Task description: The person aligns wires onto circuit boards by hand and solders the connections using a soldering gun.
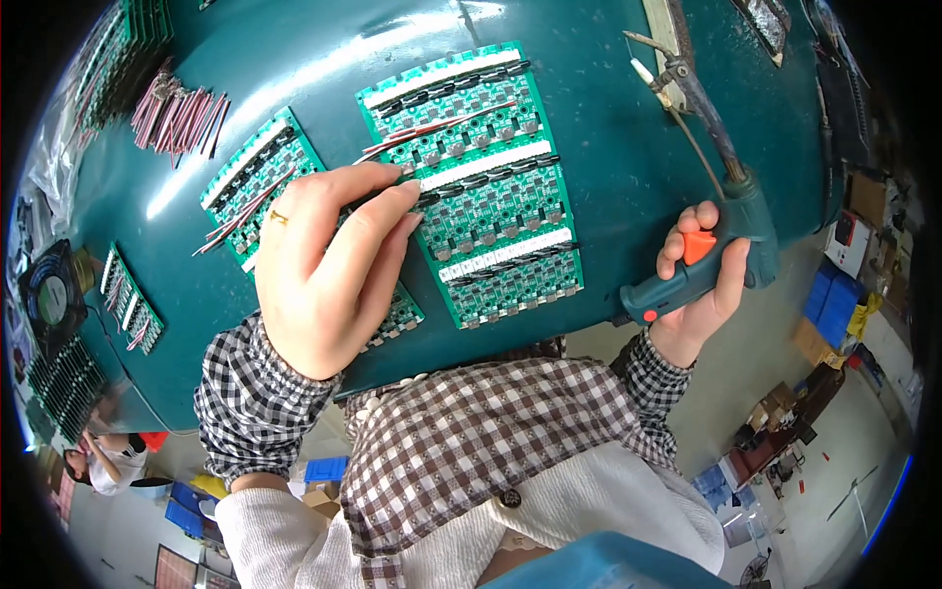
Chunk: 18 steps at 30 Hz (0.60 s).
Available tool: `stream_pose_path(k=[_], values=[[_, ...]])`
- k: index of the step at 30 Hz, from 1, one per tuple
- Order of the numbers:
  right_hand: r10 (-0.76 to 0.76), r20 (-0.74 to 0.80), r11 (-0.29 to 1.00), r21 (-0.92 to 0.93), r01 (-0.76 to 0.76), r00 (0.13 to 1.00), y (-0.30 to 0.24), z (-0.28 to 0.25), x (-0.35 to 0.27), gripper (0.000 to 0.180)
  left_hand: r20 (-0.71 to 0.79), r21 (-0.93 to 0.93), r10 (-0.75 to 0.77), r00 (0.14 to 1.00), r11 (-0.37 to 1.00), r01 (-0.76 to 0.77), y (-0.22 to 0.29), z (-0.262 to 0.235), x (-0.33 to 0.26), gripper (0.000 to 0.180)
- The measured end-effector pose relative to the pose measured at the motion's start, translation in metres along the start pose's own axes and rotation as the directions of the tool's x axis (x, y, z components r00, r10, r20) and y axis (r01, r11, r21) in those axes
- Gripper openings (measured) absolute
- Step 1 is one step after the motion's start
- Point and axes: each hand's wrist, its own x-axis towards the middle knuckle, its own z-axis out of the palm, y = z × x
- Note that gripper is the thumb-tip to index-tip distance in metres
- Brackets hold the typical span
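My left hand (pixel 319 265) rests on the teal table, its fingertips pinching thin red and white wires (pixel 432 131) that lie across a large green circuit board panel (pixel 491 226). A ring sits on one finger. My right hand (pixel 699 285) grips the handle of a teal soldering gun (pixel 731 226) with an orange trigger; its metal tip points away, up toward the far right of the table. A second green circuit board panel (pixel 257 177) lies partly under my left hand.
A bundle of red and white wires (pixel 177 118) lies at the far left. More green boards (pixel 128 304) sit at the left table edge beside a black fan (pixel 49 294). Boxes and blue crates (pixel 834 304) stand on the floor to the right. A person (pixel 103 456) sits at lower left.
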Motion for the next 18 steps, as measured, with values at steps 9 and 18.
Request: stream_pose_path(k=[9,18], values=[[0.01,0.034,0.999,0.032,-0.011,0.999,0.0,0.0,-0.001,0.04,0.067,-0.027,-0.099,0.993,0.995,0.101,0.004,0.008,0.006,0.027],[-0.002,0.045,0.998,0.056,0.0,0.999,0.002,-0.002,0.0,0.041,0.059,-0.043,-0.104,0.993,0.993,0.106,0.004,0.012,0.005,0.024]])
